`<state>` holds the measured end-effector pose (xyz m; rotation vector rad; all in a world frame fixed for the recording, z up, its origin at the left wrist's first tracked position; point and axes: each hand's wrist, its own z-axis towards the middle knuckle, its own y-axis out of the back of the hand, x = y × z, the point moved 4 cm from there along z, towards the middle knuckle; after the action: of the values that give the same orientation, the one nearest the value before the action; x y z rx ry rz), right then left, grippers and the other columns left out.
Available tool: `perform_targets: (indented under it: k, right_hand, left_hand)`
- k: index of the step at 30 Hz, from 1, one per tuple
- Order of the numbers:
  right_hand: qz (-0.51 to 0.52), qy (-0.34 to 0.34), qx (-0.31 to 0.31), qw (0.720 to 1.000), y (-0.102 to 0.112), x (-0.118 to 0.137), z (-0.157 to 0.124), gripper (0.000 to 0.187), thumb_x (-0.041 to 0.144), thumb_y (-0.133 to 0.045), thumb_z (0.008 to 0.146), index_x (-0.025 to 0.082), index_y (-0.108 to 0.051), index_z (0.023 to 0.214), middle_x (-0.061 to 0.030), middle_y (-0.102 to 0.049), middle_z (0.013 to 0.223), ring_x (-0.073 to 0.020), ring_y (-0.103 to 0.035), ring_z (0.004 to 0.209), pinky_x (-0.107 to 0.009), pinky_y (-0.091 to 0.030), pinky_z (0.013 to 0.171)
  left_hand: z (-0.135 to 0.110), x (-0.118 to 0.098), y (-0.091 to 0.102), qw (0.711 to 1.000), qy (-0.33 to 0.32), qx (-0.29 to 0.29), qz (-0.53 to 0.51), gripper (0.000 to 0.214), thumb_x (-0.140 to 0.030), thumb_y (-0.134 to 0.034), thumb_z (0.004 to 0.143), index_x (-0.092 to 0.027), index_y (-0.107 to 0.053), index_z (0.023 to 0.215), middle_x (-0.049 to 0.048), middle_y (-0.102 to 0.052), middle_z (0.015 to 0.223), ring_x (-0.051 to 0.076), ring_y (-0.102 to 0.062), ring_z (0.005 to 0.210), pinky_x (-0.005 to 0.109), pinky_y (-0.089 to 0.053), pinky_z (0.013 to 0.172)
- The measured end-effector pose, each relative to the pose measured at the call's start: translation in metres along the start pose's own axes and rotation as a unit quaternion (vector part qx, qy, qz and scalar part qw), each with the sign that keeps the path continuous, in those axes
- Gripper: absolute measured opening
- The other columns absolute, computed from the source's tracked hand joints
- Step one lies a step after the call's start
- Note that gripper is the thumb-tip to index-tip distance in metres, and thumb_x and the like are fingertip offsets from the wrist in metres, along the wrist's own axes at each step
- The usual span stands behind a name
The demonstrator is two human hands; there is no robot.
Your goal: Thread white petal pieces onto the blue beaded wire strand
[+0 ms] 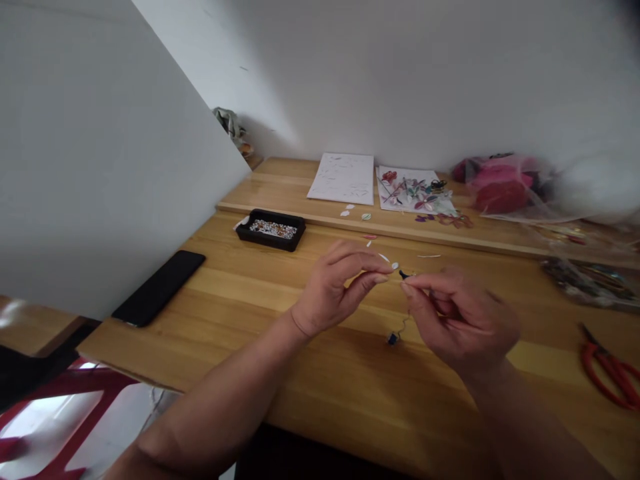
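Over the middle of the table, my right hand (463,317) pinches a small dark blue piece (404,274) between thumb and forefinger. Below those fingers hangs a thin curled wire (404,325), with a square dark blue bead-like piece (393,339) at its lower end; where the wire starts is hidden. My left hand (340,283) is closed in a pinch just left of the right fingertips, a small gap between them. Whatever its fingertips hold, if anything, is too small to make out. Behind the fingertips lies a small white piece (395,265).
At left, a black tray (293,241) holds many small beads, and a black phone (160,288) lies near the edge. Red-handled scissors or pliers (607,370) rest at right. White sheets (343,177), flower pieces (417,192) and a pink bag (505,183) occupy the raised back shelf.
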<state>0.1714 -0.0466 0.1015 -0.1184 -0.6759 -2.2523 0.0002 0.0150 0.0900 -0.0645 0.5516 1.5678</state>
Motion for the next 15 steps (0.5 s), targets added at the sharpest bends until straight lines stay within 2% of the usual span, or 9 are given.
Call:
perform_targets:
  k: [3,8,10,15]
  right_hand:
    - [-0.003,-0.01,-0.002,1.0,0.0009,0.0001,-0.0003,0.019,0.007,-0.073,0.081,0.021,-0.071,0.094,0.0073,-0.043,0.059,-0.0084,-0.04,0.05,-0.025,-0.036,0.05]
    - [0.004,-0.008,0.006,1.0,0.0002,0.0013,-0.001,0.02,0.005,-0.073,0.08,0.021,-0.07,0.094,0.0071,-0.043,0.06,-0.0084,-0.041,0.051,-0.025,-0.035,0.049]
    - [0.008,-0.009,0.01,1.0,-0.0002,0.0021,-0.0013,0.02,0.006,-0.073,0.08,0.02,-0.07,0.093,0.0074,-0.042,0.059,-0.0083,-0.04,0.051,-0.025,-0.034,0.05]
    - [0.008,0.005,0.014,1.0,-0.0002,0.0076,-0.0018,0.021,0.003,-0.073,0.079,0.02,-0.069,0.091,0.0077,-0.04,0.059,-0.0084,-0.039,0.052,-0.026,-0.035,0.052]
  left_hand:
    - [0.0005,0.0033,0.0007,1.0,0.023,0.003,-0.007,0.007,-0.02,-0.067,0.094,-0.019,-0.069,0.101,0.0032,-0.076,0.095,0.013,-0.07,0.092,0.028,-0.055,0.082]
    - [0.0003,0.0048,0.0009,1.0,0.021,0.0,0.011,0.001,-0.018,-0.066,0.095,-0.019,-0.067,0.095,0.0014,-0.074,0.088,0.012,-0.066,0.086,0.027,-0.053,0.079]
    - [-0.0003,0.0049,0.0007,0.999,0.022,0.003,0.024,0.005,-0.018,-0.063,0.096,-0.019,-0.064,0.092,0.0017,-0.072,0.086,0.013,-0.064,0.085,0.028,-0.052,0.079]
    - [-0.0019,0.0012,-0.0003,0.998,-0.015,0.014,0.065,0.009,-0.014,-0.055,0.098,-0.019,-0.059,0.092,0.0024,-0.068,0.086,0.015,-0.06,0.084,0.032,-0.049,0.083]
